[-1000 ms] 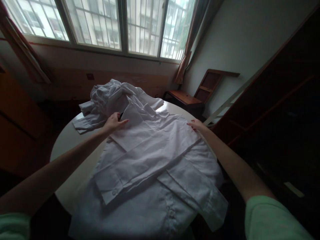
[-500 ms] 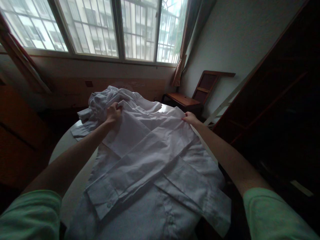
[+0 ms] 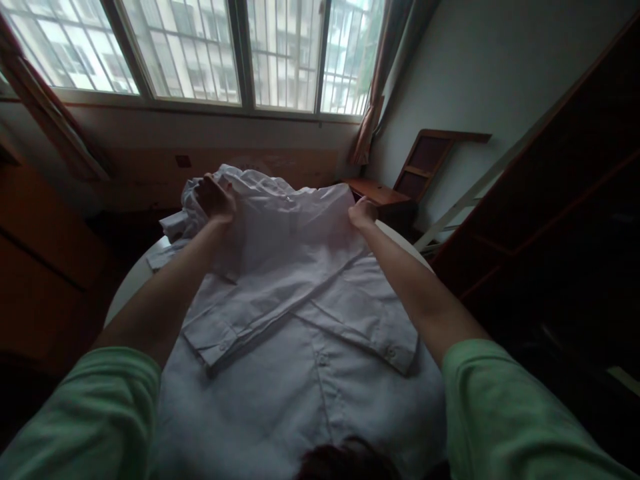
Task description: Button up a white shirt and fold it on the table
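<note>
A white long-sleeved shirt (image 3: pixel 300 287) is spread over a round white table (image 3: pixel 131 283), its two sleeves crossed over the front and cuff buttons showing. My left hand (image 3: pixel 219 199) is closed on the shirt's far left edge, at shoulder height of the garment. On the far right edge, my right hand (image 3: pixel 363 212) pinches the fabric. Between both hands the upper part of the shirt is lifted off the table and stretched. Behind my left hand lies a crumpled heap of white cloth (image 3: pixel 173 225), partly hidden by it.
Past the table stands a low wooden stool or bench (image 3: pixel 377 192), with a wooden frame (image 3: pixel 425 160) leaning at the wall. A dark wooden piece of furniture (image 3: pixel 505 227) slants along the right. Barred windows (image 3: pixel 200 53) and curtains (image 3: pixel 55 113) fill the back.
Both hands have raised the shirt's far edge, and the fabric between them now stands higher. The sleeves have shifted and lie flatter, while my right hand has moved slightly inward and up.
</note>
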{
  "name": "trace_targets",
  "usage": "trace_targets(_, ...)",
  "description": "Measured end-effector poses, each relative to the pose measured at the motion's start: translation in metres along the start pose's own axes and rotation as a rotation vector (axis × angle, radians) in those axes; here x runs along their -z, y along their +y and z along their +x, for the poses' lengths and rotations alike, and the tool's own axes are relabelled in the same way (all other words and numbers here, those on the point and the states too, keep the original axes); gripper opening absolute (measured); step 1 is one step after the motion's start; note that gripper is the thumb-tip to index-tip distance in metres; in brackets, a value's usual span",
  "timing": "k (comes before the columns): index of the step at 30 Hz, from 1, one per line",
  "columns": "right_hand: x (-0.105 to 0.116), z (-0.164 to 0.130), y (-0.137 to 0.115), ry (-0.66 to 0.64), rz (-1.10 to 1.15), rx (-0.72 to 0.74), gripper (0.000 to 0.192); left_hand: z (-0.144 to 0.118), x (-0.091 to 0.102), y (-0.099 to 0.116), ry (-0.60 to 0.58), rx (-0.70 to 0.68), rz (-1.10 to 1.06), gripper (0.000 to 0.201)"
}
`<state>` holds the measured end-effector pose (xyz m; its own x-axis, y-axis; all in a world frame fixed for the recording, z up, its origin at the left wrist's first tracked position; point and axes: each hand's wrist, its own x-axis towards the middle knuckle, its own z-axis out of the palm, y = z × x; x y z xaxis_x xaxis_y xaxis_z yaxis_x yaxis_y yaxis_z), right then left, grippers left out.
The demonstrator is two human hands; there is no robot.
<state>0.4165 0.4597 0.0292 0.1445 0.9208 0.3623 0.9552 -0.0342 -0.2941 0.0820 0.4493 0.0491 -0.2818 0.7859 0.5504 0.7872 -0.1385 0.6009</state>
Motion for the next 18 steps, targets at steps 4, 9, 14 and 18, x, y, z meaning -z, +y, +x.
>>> trace_targets(4, -0.032, -0.042, -0.016, 0.028, 0.018, 0.046, 0.061, -0.045, -0.018, 0.002, 0.003, -0.242, 0.044, 0.065)
trace_targets(9, -0.055, -0.111, -0.040, -0.018, 0.157, 0.476, 0.062, -0.121, -0.013, 0.006, -0.436, -0.620, 0.138, 0.064)
trace_targets(14, -0.049, -0.165, -0.042, -0.210, 0.159, 0.778, 0.053, -0.173, 0.006, -0.005, -0.852, -0.799, 0.201, 0.062)
trace_targets(18, -0.038, -0.180, -0.028, -0.283, 0.101, 0.856, 0.047, -0.182, 0.017, -0.019, -0.894, -0.748, 0.243, 0.058)
